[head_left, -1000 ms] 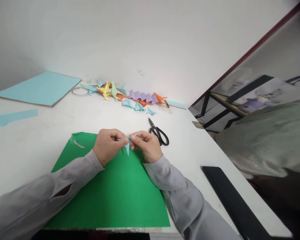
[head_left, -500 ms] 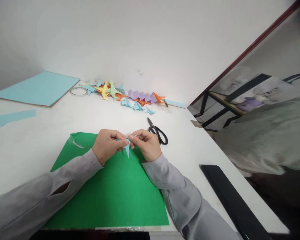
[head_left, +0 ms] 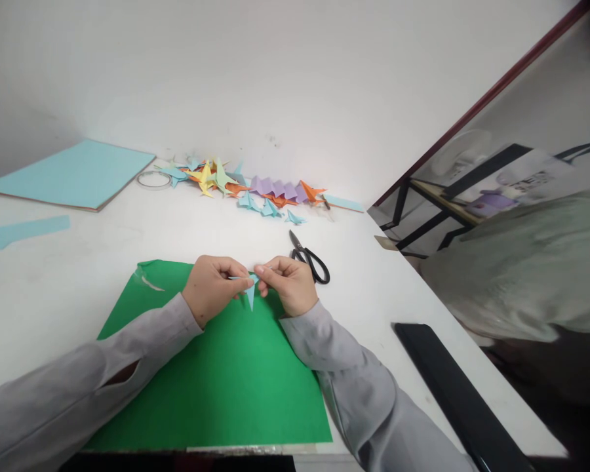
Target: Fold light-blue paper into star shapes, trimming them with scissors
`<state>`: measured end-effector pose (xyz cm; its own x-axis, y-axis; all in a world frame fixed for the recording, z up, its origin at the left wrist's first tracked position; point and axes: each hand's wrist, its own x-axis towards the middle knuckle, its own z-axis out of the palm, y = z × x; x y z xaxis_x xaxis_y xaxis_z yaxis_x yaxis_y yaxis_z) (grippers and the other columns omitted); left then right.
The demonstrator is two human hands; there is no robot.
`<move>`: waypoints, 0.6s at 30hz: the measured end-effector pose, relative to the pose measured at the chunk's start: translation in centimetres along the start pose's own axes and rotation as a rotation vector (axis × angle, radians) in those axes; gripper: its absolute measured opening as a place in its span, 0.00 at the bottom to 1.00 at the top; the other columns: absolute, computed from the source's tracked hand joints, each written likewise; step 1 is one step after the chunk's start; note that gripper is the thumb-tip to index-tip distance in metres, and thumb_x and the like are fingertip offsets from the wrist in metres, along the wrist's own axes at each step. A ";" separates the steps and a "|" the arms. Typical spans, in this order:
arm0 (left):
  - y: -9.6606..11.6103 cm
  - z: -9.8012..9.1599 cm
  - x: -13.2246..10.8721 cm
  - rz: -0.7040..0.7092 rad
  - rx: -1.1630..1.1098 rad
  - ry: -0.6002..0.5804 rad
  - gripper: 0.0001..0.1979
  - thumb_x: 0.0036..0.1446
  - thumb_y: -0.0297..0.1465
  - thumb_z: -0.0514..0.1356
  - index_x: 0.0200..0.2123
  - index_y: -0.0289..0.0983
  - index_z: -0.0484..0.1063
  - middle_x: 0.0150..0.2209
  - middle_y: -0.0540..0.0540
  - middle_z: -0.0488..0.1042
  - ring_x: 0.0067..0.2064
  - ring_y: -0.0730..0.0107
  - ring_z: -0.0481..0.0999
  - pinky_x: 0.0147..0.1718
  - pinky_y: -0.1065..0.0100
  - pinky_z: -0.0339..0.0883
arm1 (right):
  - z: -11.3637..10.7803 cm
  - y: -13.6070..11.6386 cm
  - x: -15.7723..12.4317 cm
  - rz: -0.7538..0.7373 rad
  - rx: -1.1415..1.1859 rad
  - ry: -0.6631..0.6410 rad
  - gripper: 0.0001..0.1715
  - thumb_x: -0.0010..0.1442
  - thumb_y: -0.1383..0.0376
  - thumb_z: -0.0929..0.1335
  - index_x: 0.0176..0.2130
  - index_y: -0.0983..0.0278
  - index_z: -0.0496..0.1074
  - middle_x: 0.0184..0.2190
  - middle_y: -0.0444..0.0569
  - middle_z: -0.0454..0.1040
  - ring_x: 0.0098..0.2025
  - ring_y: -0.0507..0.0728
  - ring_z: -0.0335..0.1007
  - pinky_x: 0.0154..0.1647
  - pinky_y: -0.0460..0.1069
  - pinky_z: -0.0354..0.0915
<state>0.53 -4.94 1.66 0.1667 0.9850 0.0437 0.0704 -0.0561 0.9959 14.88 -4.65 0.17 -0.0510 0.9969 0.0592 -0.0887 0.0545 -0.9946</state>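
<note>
Between my two hands is a small light-blue folded paper piece, with one narrow point hanging down. My left hand pinches its left side between thumb and fingers. On the other side, my right hand grips the upper right part in a pinch. The fingers cover much of the folds. Both hands are over the far edge of a green sheet on the white table. Just beyond my right hand lie black-handled scissors, partly hidden by it.
Along the wall lie several folded paper cranes and a purple pleated strip. Light-blue sheets are stacked at the back left, beside a wire ring. A blue offcut lies left, a long black object right.
Hardly anything differs. My fingers have shifted slightly on the blue paper, and its hanging point has tilted a little.
</note>
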 end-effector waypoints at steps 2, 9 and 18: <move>0.0 0.0 0.0 0.007 0.004 0.002 0.06 0.34 0.27 0.63 0.12 0.33 0.69 0.22 0.47 0.73 0.19 0.77 0.67 0.16 0.73 0.63 | -0.1 0.1 0.0 -0.006 -0.006 -0.002 0.16 0.39 0.59 0.74 0.18 0.66 0.68 0.11 0.41 0.69 0.11 0.47 0.61 0.12 0.42 0.57; -0.1 0.2 -0.1 0.016 0.021 0.038 0.06 0.35 0.26 0.63 0.12 0.33 0.69 0.22 0.47 0.73 0.19 0.77 0.67 0.17 0.73 0.62 | -0.1 0.1 0.1 -0.001 0.017 -0.011 0.15 0.43 0.59 0.73 0.18 0.66 0.69 0.12 0.43 0.70 0.12 0.47 0.62 0.13 0.42 0.59; -0.1 0.2 -0.2 0.030 0.024 0.047 0.06 0.37 0.27 0.62 0.14 0.33 0.70 0.23 0.46 0.75 0.20 0.76 0.67 0.18 0.72 0.62 | 0.7 -0.3 -0.3 0.053 -0.006 0.022 0.14 0.37 0.60 0.75 0.20 0.67 0.71 0.11 0.42 0.69 0.12 0.47 0.62 0.13 0.42 0.58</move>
<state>0.73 -5.21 1.57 0.1226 0.9894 0.0778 0.0902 -0.0892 0.9919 14.21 -5.02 0.53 -0.0335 0.9994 0.0045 -0.0809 0.0018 -0.9967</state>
